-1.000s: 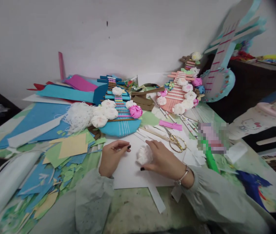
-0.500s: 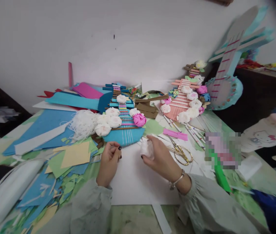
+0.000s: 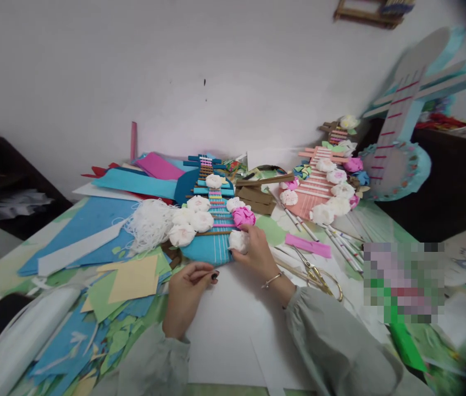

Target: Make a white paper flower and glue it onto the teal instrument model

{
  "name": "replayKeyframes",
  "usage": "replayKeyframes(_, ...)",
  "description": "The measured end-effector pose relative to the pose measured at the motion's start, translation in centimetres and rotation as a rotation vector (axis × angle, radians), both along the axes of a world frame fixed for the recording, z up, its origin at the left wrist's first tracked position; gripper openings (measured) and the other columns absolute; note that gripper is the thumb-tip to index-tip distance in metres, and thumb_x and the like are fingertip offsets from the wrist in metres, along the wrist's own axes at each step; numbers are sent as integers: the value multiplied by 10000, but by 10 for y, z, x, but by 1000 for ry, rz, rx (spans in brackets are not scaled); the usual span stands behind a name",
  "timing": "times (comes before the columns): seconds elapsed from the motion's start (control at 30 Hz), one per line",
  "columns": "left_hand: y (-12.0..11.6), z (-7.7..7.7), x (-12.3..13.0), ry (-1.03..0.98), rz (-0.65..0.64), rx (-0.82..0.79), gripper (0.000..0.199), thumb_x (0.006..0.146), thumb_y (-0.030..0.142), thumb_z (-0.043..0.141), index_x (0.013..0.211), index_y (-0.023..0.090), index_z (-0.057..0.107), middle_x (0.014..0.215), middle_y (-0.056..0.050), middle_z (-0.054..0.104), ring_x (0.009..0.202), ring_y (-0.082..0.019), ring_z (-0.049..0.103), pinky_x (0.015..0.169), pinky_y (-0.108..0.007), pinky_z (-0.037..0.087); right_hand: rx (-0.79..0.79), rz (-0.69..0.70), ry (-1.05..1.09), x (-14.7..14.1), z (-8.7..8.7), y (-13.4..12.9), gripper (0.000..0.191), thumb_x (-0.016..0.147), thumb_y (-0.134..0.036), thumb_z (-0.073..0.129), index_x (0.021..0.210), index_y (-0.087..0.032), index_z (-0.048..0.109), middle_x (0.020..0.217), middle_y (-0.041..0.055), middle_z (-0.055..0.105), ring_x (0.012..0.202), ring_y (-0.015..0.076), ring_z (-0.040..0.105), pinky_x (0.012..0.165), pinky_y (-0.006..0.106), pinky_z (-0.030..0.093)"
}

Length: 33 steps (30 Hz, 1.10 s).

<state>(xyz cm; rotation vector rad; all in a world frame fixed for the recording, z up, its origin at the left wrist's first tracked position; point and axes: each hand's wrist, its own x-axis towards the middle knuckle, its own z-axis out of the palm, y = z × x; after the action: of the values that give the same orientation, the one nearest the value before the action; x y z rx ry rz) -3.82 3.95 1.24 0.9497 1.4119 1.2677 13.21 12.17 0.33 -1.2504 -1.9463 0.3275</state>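
My right hand (image 3: pixel 256 252) is closed around a white paper flower (image 3: pixel 238 241), which sits at the lower right of a blue paper lute (image 3: pixel 204 251), just under a pink paper flower (image 3: pixel 244 217). Whether the held flower touches the lute's face I cannot tell. Several white flowers (image 3: pixel 199 221) line the lute's left side, and thin white strings run down its middle. Just below the lute, over a white sheet (image 3: pixel 228 341), my left hand (image 3: pixel 189 294) has thumb and fingertips pinched together; anything between them is too small to make out.
Gold-handled scissors (image 3: pixel 317 275) and a pink strip (image 3: pixel 308 245) lie right of my right hand. Shredded white paper (image 3: pixel 150 225) and coloured paper scraps (image 3: pixel 121 308) spread to the left. A pink paper lute (image 3: pixel 309 192) stands behind, beside several markers (image 3: pixel 342 247).
My right hand has carried the white flower forward from above the white sheet to the blue lute's lower right. My left hand stays pinched near the lute's bottom edge. The view has shifted slightly.
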Motion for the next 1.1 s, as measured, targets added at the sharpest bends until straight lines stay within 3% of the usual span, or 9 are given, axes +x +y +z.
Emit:
replayKeyframes(0.17,1,2,-3,125,45,4,327,554,305,760,777,151,578,616,-16,673,607,-149,618,559,-236,468,-15,-39,9,6,0,-2,586,616,-266,751,1122,-146,482,1082,130,542,1015,298,482,890,460,410)
replayKeyframes(0.47,3,-9,-5,86,71,132,233,787,336,573,900,206,417,644,53,531,595,-92,496,572,-200,404,-69,-78,115,13,1,-7,559,624,-250,772,1088,-148,476,1030,109,539,971,251,526,843,409,474)
replayKeyframes(0.67,0,-8,0,60,-8,110,192,847,332,483,994,226,419,588,90,355,463,-64,352,442,-178,283,-57,-80,62,11,-2,-6,556,637,-280,768,1088,-123,484,1050,138,554,994,273,513,871,435,448)
replayKeyframes(0.83,0,-9,-3,120,-45,92,204,864,343,446,1014,205,471,571,87,313,448,-61,307,425,-179,249,-32,-71,78,13,2,-8,618,619,-345,783,1114,-126,484,1080,142,549,1005,281,502,860,433,446)
replayKeyframes(0.9,-1,-10,-4,124,-47,87,216,872,361,439,1009,199,482,550,90,306,439,-61,302,421,-179,246,-1,-89,114,16,8,-8,530,673,-339,744,1095,-126,504,1058,138,558,979,269,513,840,419,449)
replayKeyframes(1.03,-3,-6,-1,19,-88,128,222,873,398,463,950,192,488,536,88,361,427,-53,360,422,-172,281,72,-156,238,20,30,-17,141,823,-201,563,958,-168,587,922,80,599,870,211,538,762,354,445)
replayKeyframes(1.1,-5,-2,2,-102,-135,126,224,848,408,522,862,190,472,527,89,405,402,-43,383,412,-167,297,11,-41,279,16,44,-28,83,822,-159,564,868,-180,630,841,48,620,795,178,553,699,305,443)
